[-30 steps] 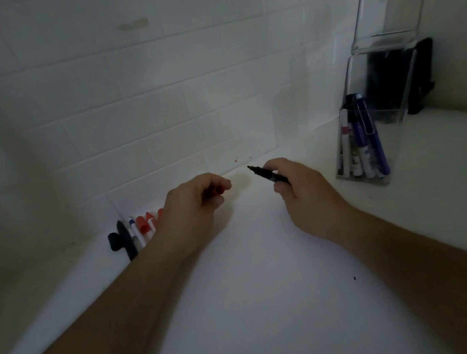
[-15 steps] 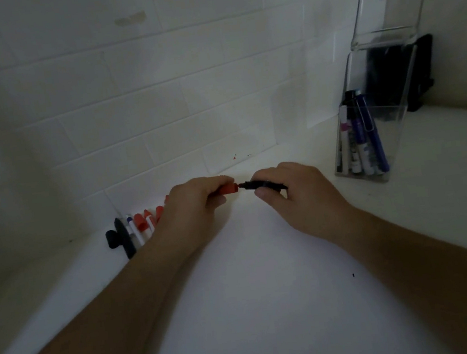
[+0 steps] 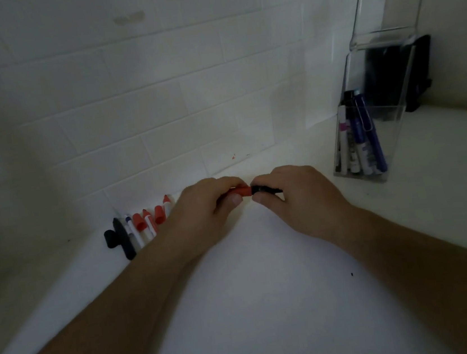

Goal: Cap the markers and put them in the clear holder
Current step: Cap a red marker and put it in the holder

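White counter [image 3: 257, 306] under dim tile, mid-frame: left hand [image 3: 204, 210] pinched shut on red cap [image 3: 241, 191], right hand [image 3: 293, 198] closed around black marker [image 3: 266, 189], best pushed straight in line until seated, then over to clear holder [image 3: 368, 131] at right.

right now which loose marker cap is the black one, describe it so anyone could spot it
Start at the tiled wall on the left, where a row of markers and caps lies on the white counter. The black cap is at the row's far left end: short, stubby, all dark, unlike the red caps.
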A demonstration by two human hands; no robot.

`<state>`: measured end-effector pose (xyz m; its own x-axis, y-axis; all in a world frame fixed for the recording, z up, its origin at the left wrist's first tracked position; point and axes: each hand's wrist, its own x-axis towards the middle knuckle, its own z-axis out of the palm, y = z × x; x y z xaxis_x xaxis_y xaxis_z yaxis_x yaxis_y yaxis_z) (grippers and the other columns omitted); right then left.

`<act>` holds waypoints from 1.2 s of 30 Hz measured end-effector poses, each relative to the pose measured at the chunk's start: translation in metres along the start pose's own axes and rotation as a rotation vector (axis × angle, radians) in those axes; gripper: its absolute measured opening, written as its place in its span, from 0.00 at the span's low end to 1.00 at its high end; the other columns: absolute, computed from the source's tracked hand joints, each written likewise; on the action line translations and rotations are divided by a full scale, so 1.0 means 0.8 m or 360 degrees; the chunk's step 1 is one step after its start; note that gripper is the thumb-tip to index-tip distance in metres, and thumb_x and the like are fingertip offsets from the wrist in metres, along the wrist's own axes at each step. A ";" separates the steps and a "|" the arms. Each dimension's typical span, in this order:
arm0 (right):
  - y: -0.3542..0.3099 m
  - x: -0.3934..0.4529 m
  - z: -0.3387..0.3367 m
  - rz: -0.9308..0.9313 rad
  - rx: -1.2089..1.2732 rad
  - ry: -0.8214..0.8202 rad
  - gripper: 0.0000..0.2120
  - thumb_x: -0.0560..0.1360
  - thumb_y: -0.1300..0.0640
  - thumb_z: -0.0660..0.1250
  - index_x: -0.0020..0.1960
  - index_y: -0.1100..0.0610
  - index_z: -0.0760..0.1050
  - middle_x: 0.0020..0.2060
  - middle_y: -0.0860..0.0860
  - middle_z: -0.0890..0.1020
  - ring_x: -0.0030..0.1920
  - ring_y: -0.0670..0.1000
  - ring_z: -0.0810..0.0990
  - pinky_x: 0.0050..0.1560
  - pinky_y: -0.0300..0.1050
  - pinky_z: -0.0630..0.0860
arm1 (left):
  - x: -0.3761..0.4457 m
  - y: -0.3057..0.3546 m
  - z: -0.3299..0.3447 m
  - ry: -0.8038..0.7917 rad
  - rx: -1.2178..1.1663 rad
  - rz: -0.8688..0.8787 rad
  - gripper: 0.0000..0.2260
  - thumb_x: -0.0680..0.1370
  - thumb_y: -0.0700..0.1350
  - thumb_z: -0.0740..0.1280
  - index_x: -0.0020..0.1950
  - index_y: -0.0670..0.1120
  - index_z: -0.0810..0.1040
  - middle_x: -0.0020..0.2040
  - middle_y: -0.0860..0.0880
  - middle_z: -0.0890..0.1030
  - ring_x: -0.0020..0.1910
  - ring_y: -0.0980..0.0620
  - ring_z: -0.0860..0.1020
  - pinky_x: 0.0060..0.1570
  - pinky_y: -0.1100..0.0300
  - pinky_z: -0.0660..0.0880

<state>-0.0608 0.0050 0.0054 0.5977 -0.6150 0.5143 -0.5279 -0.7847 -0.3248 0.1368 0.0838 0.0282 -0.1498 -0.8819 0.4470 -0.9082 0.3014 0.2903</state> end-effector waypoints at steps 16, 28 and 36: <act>-0.007 0.000 -0.008 -0.0044 0.0134 -0.0089 0.11 0.80 0.42 0.61 0.49 0.46 0.78 0.37 0.45 0.79 0.38 0.46 0.77 0.41 0.53 0.76 | 0.000 0.006 0.024 -0.0018 -0.0020 -0.0048 0.12 0.82 0.53 0.54 0.53 0.49 0.74 0.42 0.51 0.79 0.41 0.49 0.75 0.43 0.48 0.73; -0.012 0.029 -0.082 0.0317 -0.0007 0.0502 0.07 0.82 0.47 0.59 0.59 0.44 0.71 0.48 0.50 0.77 0.42 0.48 0.76 0.39 0.40 0.69 | 0.007 0.020 0.041 0.0280 -0.0448 -0.0093 0.35 0.77 0.42 0.67 0.78 0.58 0.53 0.55 0.56 0.72 0.45 0.58 0.76 0.45 0.61 0.75; 0.024 0.033 -0.206 0.0554 -0.0289 0.0811 0.12 0.81 0.53 0.66 0.62 0.57 0.77 0.50 0.47 0.74 0.42 0.44 0.72 0.40 0.26 0.62 | -0.008 0.030 0.041 0.0089 -0.0190 0.0244 0.31 0.77 0.43 0.65 0.76 0.61 0.58 0.59 0.57 0.70 0.55 0.58 0.72 0.53 0.60 0.73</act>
<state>-0.1543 -0.0131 0.1432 0.0351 -0.6824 0.7302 -0.7597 -0.4930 -0.4241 0.1032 0.0846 0.0046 -0.2577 -0.8020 0.5389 -0.8232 0.4743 0.3122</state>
